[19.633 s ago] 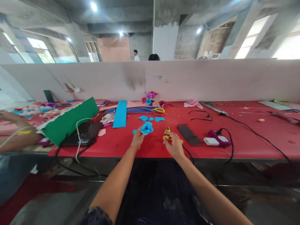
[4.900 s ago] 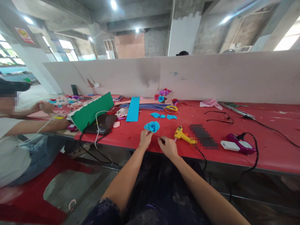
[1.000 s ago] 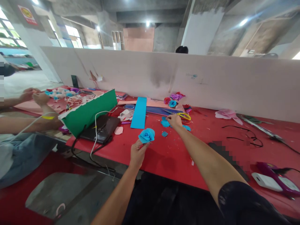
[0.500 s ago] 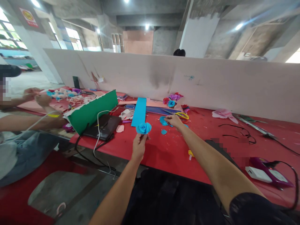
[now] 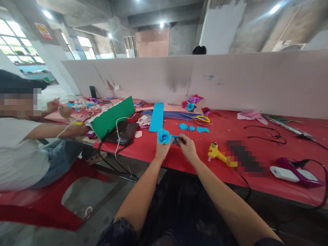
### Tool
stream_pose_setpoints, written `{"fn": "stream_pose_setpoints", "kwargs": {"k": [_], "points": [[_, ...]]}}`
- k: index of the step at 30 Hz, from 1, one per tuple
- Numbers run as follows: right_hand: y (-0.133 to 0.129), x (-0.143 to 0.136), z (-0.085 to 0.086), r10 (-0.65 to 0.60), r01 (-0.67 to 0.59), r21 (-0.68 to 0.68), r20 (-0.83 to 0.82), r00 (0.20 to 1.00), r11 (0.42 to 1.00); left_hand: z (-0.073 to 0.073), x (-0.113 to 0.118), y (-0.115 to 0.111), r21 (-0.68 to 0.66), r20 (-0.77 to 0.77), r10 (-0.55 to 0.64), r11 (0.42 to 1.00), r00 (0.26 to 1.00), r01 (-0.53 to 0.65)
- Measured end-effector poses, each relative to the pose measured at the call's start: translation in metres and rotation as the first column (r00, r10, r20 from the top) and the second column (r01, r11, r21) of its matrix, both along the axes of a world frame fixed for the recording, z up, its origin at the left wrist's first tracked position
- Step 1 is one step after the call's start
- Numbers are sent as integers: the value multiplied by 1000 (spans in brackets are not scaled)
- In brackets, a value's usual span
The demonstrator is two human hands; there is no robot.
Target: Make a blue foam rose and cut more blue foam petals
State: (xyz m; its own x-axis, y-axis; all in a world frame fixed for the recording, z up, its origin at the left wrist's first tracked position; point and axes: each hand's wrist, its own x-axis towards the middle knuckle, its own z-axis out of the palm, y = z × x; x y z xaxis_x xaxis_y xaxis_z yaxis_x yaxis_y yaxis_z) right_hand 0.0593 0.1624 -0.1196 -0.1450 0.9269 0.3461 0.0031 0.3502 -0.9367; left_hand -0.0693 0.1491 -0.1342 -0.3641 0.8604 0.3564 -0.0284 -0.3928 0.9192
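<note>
Closest to me, the left hand (image 5: pixel 163 150) is curled shut under a blue flower (image 5: pixel 164 136), holding it up over the front of the red bench (image 5: pixel 225 130). Right beside it, the right hand (image 5: pixel 186 146) has its fingertips pinched together on a small blue petal (image 5: pixel 174 139), close against the flower's side. Off to the right lies a yellow glue gun (image 5: pixel 217 153). A little farther back are some loose blue pieces (image 5: pixel 202 129), with yellow-handled scissors (image 5: pixel 201 120) just behind them and a blue paper strip (image 5: pixel 156 118) to their left. Beyond, a bunch of colored flowers (image 5: pixel 193 99) sits near the pale partition (image 5: pixel 143 78), and the top of someone's head (image 5: pixel 199 50) shows over it.
</note>
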Motion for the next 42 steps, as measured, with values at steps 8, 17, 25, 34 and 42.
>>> {"fn": "stream_pose_setpoints", "kwargs": {"k": [8,17,25,34,42], "points": [[-2,9,-13,-104,103,86,7,995,991,-3,-1,3,-38,-207,73,996,976,-82],[-14,9,-7,-158,131,219,112,981,967,6,6,-3,-7,-191,13,1000,981,-15],[-2,13,-18,-182,180,130,1,983,975,10,6,-10,-94,-144,-93,992,985,80],[3,14,-22,-165,168,40,-60,984,985,8,7,-12,-155,-66,-167,976,984,155],[2,14,-20,-165,166,7,-80,983,986,10,9,-12,-190,-9,-194,963,981,188]]}}
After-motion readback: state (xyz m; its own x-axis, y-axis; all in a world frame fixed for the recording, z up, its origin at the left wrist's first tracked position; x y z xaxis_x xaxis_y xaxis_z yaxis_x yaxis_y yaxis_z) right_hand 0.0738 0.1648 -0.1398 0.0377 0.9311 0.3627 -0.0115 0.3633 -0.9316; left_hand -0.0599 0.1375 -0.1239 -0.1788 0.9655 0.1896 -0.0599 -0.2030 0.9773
